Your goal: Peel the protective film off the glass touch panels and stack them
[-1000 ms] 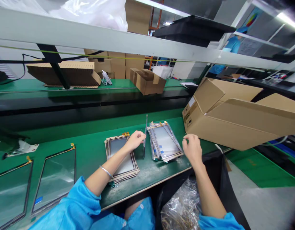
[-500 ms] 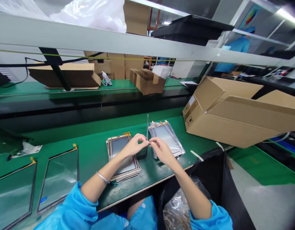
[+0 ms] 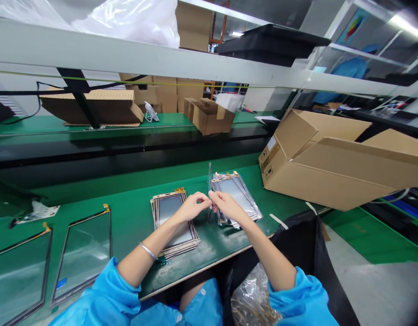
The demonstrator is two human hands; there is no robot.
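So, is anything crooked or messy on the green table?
Yes. The big cardboard box on the right lies tilted, flaps open, hanging past the table edge. The wrapped panel stack is fanned unevenly.

Reaching forward with both bare forearms, pinching with the curled fingers of left hand (image 3: 192,207) and right hand (image 3: 228,206), held close together.

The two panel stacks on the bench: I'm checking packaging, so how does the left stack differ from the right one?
The left stack shows bare panels; the right stack seems wrapped in glossy clear film. The left stack's faces are dark, tan-rimmed; the right stack's look paler. Both lie flat on the green bench, gold tabs at their far ends, flanking the upright panel pinched by left hand and right hand.
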